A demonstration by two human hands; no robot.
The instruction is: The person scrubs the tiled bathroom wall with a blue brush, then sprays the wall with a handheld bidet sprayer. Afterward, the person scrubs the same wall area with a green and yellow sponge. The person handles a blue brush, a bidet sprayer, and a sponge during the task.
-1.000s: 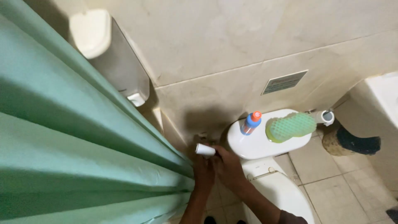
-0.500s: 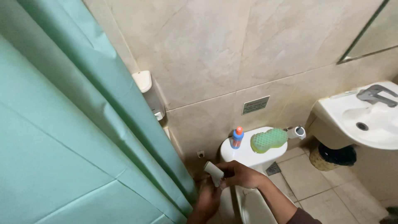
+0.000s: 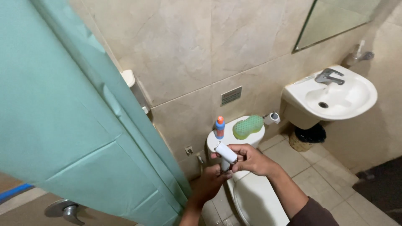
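Observation:
My right hand [image 3: 250, 160] grips a white handheld bidet sprayer [image 3: 226, 153], its head tilted up to the left. Just below it, my left hand [image 3: 211, 183] reaches up and touches the sprayer's lower end or hose; the exact grip is hidden. Both hands hover over the white toilet [image 3: 251, 196]. On the toilet's tank lid stand a blue bottle with an orange cap [image 3: 220, 127] and a green oval sponge [image 3: 248, 127].
A green shower curtain [image 3: 75, 125] fills the left. A white sink [image 3: 335, 98] with a tap hangs at right, a dark-lined wicker bin [image 3: 307, 138] beneath it. A mirror [image 3: 335, 21] is mounted above. A toilet roll holder [image 3: 272, 118] sits by the tank.
The view has swung up and right, bringing sink and mirror into sight. My hands have lifted the sprayer away from the wall, over the toilet.

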